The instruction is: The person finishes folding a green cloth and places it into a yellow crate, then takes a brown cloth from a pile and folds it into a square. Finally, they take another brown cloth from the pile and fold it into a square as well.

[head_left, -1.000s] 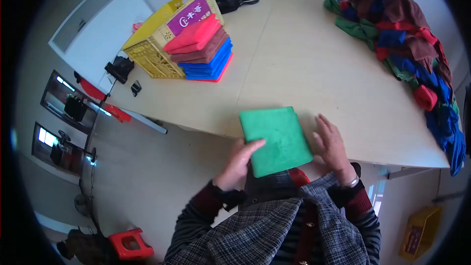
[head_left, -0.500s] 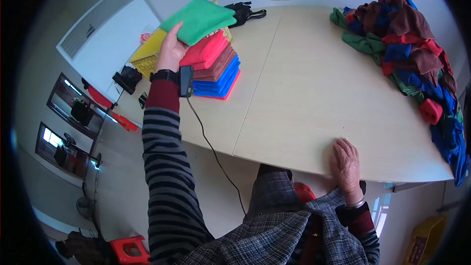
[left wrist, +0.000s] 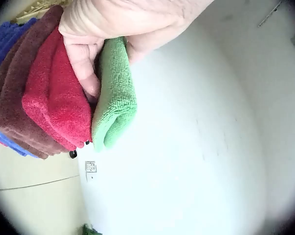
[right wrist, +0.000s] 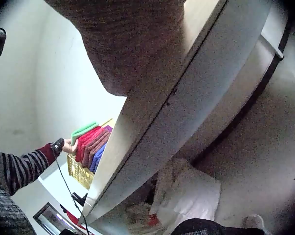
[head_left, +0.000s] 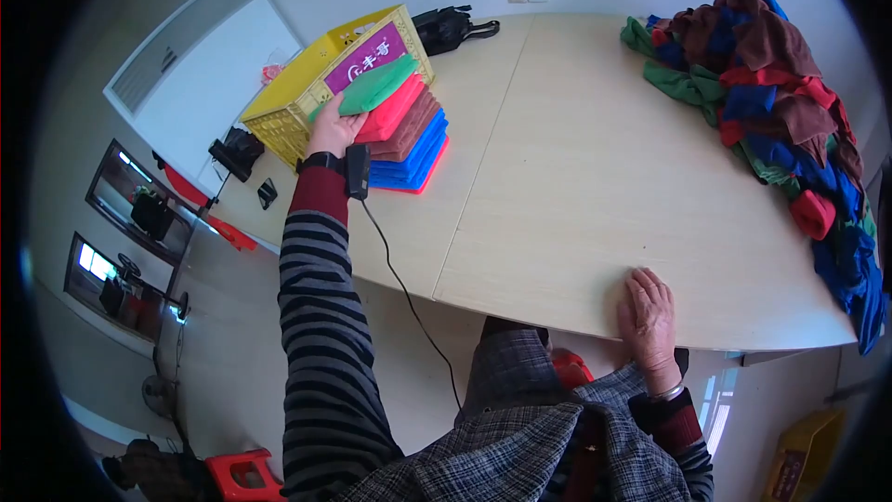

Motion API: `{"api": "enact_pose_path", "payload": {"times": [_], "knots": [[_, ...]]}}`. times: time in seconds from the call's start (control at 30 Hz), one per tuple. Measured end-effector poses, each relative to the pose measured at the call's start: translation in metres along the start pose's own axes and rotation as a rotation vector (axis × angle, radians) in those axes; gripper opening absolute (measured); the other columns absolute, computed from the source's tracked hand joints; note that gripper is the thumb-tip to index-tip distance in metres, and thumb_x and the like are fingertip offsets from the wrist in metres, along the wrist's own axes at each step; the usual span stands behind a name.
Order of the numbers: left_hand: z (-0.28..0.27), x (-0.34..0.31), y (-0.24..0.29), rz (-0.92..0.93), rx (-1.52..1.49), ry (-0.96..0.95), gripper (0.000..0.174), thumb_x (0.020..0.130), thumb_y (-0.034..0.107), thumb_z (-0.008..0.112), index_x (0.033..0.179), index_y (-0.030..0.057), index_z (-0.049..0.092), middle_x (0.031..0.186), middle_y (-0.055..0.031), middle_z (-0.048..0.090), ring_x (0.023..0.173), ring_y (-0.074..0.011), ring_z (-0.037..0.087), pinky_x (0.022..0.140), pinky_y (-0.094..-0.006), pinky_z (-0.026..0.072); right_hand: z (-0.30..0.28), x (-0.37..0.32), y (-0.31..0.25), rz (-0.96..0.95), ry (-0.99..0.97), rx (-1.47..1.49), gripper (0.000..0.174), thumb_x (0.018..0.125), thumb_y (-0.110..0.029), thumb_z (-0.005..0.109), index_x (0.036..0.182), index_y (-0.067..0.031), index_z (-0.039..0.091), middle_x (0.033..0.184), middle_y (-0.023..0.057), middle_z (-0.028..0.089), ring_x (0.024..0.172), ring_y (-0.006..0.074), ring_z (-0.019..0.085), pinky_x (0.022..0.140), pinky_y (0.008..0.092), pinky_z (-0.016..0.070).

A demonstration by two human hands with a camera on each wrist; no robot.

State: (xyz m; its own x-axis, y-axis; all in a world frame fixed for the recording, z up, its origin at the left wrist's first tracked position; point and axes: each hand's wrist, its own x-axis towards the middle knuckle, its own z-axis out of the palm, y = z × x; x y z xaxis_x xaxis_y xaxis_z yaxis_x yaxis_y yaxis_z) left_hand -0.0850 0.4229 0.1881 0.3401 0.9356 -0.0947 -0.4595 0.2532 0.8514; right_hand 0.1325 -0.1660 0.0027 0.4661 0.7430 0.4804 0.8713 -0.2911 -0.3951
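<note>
My left hand [head_left: 334,126] holds a folded green cloth [head_left: 379,84] on top of a stack, its fingers under the cloth and against the red one [head_left: 394,110]. Below lie brown cloths [head_left: 409,130], blue cloths [head_left: 415,156] and a red one at the bottom. In the left wrist view the hand [left wrist: 132,22] pinches the green cloth [left wrist: 116,93] between thumb and fingers, beside the red cloth [left wrist: 54,93]. My right hand [head_left: 650,321] rests on the table's near edge, holding nothing, its fingers relaxed.
A yellow crate [head_left: 279,112] stands right behind the stack, a black bag [head_left: 446,30] beyond it. A heap of crumpled cloths [head_left: 771,112] covers the table's right side. A cable [head_left: 400,279] hangs from the left wrist.
From near my lap, my left hand has carried the green cloth forward and left, then lowered it onto the stack. My right hand has come down onto the table edge.
</note>
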Motion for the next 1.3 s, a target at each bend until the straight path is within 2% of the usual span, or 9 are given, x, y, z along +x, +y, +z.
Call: {"api": "enact_pose_path", "payload": {"times": [0.13, 0.4, 0.53, 0.77, 0.83, 0.9, 1.03, 1.17, 1.3], "knots": [[-0.005, -0.007, 0.000, 0.036, 0.022, -0.006, 0.032, 0.100, 0.025, 0.062, 0.122, 0.0013, 0.058, 0.121, -0.0149, 0.066, 0.112, -0.0306, 0.065, 0.096, -0.0430, 0.0566, -0.001, -0.001, 0.002, -0.002, 0.008, 0.013, 0.041, 0.081, -0.007, 0.067, 0.122, -0.0017, 0.063, 0.131, 0.0163, 0.061, 0.128, 0.0369, 0.053, 0.110, 0.0471, 0.0422], [-0.024, -0.041, -0.008, -0.053, 0.071, 0.148, 0.048, 0.096, 0.034, 0.066, 0.126, -0.0018, 0.052, 0.123, -0.0247, 0.061, 0.104, -0.0341, 0.067, 0.088, -0.0428, 0.0596, -0.002, -0.002, 0.002, -0.006, 0.003, 0.022, 0.038, 0.083, -0.008, 0.067, 0.121, -0.0008, 0.063, 0.130, 0.0168, 0.061, 0.128, 0.0368, 0.053, 0.110, 0.0471, 0.0419], [-0.036, -0.083, -0.043, -0.023, 0.148, 0.078, 0.045, 0.096, 0.035, 0.065, 0.119, -0.0023, 0.054, 0.111, -0.0232, 0.066, 0.099, -0.0331, 0.069, 0.080, -0.0404, 0.0610, -0.002, -0.002, 0.002, -0.020, 0.015, 0.012, 0.039, 0.082, -0.008, 0.067, 0.120, -0.0015, 0.064, 0.130, 0.0168, 0.061, 0.127, 0.0376, 0.053, 0.108, 0.0473, 0.0431], [0.018, -0.192, -0.142, -0.258, 0.299, -0.361, 0.019, 0.099, 0.026, 0.062, 0.096, 0.0076, 0.062, 0.085, -0.0056, 0.068, 0.077, -0.0178, 0.067, 0.073, -0.0325, 0.0548, -0.025, 0.001, 0.029, -0.086, -0.095, 0.231, 0.029, 0.088, -0.016, 0.066, 0.114, -0.0030, 0.068, 0.123, 0.0157, 0.066, 0.122, 0.0330, 0.058, 0.104, 0.0433, 0.0456], [0.030, -0.217, -0.167, -0.276, 0.469, -0.743, 0.023, 0.102, 0.027, 0.057, 0.096, 0.0050, 0.061, 0.083, -0.0082, 0.067, 0.074, -0.0169, 0.067, 0.070, -0.0314, 0.0543, -0.057, 0.004, 0.052, -0.034, -0.109, 0.228, 0.027, 0.089, -0.017, 0.066, 0.113, -0.0033, 0.070, 0.119, 0.0156, 0.069, 0.117, 0.0313, 0.062, 0.101, 0.0408, 0.0480], [0.051, -0.251, -0.189, -0.278, 0.682, -0.635, 0.023, 0.103, 0.023, 0.053, 0.095, 0.0025, 0.060, 0.082, -0.0104, 0.067, 0.072, -0.0171, 0.067, 0.068, -0.0309, 0.0546, -0.085, 0.017, 0.073, 0.307, -0.305, 0.473, 0.025, 0.092, -0.021, 0.065, 0.110, -0.0035, 0.071, 0.109, 0.0156, 0.073, 0.103, 0.0301, 0.069, 0.093, 0.0369, 0.0529], [0.059, -0.291, -0.224, -0.305, 0.764, -0.705, 0.020, 0.103, 0.017, 0.052, 0.094, 0.0010, 0.061, 0.084, -0.0111, 0.069, 0.072, -0.0170, 0.067, 0.066, -0.0294, 0.0545, -0.127, 0.020, 0.189, 0.344, -0.079, 0.372, 0.025, 0.093, -0.022, 0.065, 0.108, -0.0026, 0.072, 0.099, 0.0116, 0.074, 0.086, 0.0229, 0.071, 0.080, 0.0343, 0.0563], [0.051, -0.319, -0.246, -0.353, 0.784, -0.608, 0.021, 0.103, 0.017, 0.054, 0.094, 0.0003, 0.061, 0.085, -0.0110, 0.070, 0.072, -0.0160, 0.068, 0.066, -0.0277, 0.0547, -0.179, 0.035, 0.287, 0.596, 0.282, 0.738, 0.023, 0.095, -0.021, 0.063, 0.101, 0.0000, 0.072, 0.089, 0.0067, 0.071, 0.078, 0.0149, 0.068, 0.069, 0.0306, 0.0549], [0.040, -0.333, -0.246, -0.349, 0.689, -0.556, 0.021, 0.103, 0.017, 0.053, 0.093, 0.0004, 0.062, 0.085, -0.0112, 0.070, 0.073, -0.0167, 0.068, 0.067, -0.0276, 0.0547, -0.212, 0.078, 0.347, 0.657, 0.379, 0.622, 0.032, 0.098, -0.031, 0.066, 0.113, -0.0027, 0.069, 0.100, 0.0063, 0.073, 0.081, 0.0153, 0.070, 0.072, 0.0284, 0.0550]]}}
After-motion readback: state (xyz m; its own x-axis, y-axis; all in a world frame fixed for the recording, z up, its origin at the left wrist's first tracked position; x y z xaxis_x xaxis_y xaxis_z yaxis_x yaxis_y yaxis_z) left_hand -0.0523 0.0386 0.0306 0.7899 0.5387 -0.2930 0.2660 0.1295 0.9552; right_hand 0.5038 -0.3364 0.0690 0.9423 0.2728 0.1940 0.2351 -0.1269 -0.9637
